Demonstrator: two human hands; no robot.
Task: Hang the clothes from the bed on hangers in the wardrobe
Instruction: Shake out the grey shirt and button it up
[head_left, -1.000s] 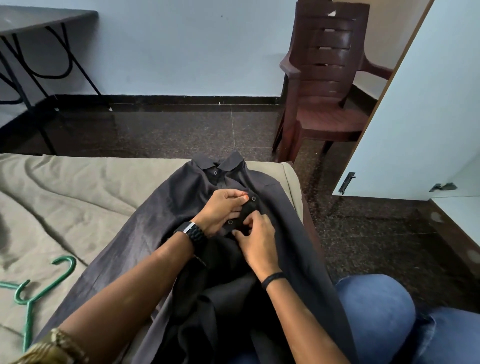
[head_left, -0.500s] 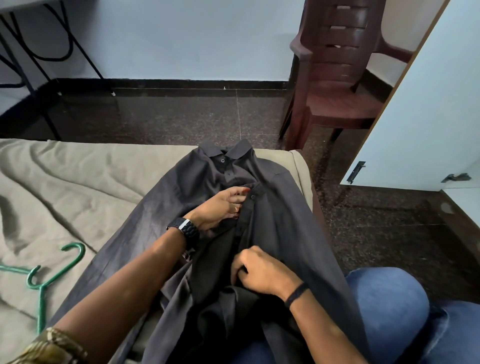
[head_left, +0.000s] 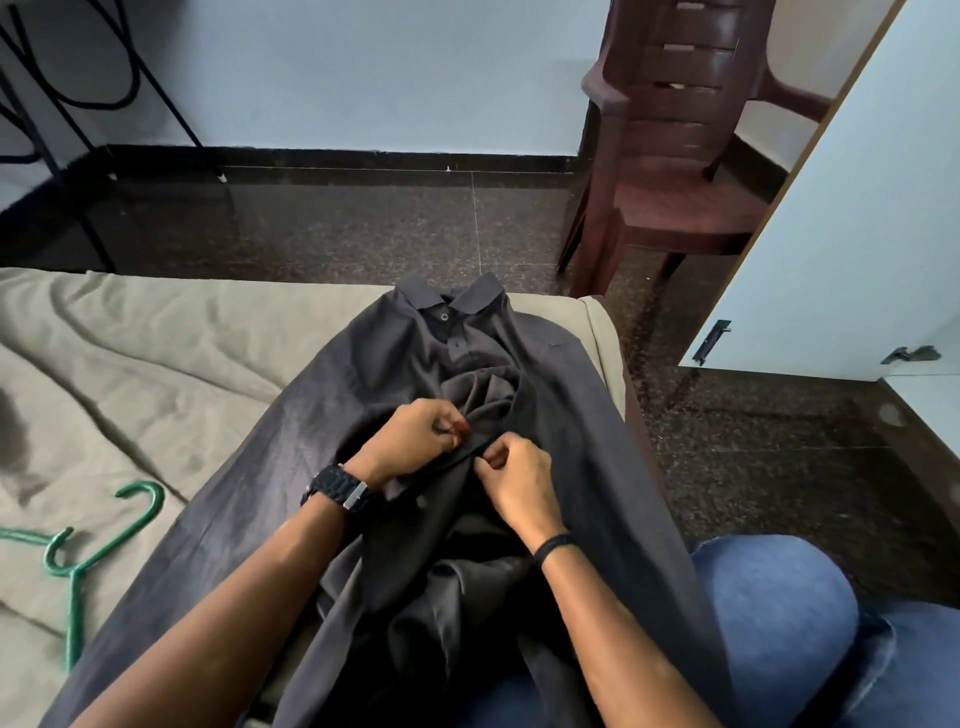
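A dark grey button-up shirt (head_left: 322, 426) lies front up on the bed (head_left: 135, 353), its collar toward the far edge and its top two buttons fastened. My left hand (head_left: 410, 441) pinches the left side of the shirt's front placket at mid-chest. My right hand (head_left: 519, 483) pinches the facing edge just beside it, fingers curled on the cloth. The fabric bunches up between and above the two hands. A green plastic hanger (head_left: 78, 561) lies on the bed sheet at the left, apart from the shirt.
A brown plastic chair (head_left: 675, 171) stands on the dark floor beyond the bed's corner. A white wardrobe door (head_left: 841, 249) with a metal handle stands at the right. Black metal table legs (head_left: 47, 135) are at the far left. My jeans-clad knee (head_left: 769, 613) is at lower right.
My left hand slid down the placket from the upper chest. My right hand came back up from the lower shirt to meet it; both now pinch the edges lower than a second ago.
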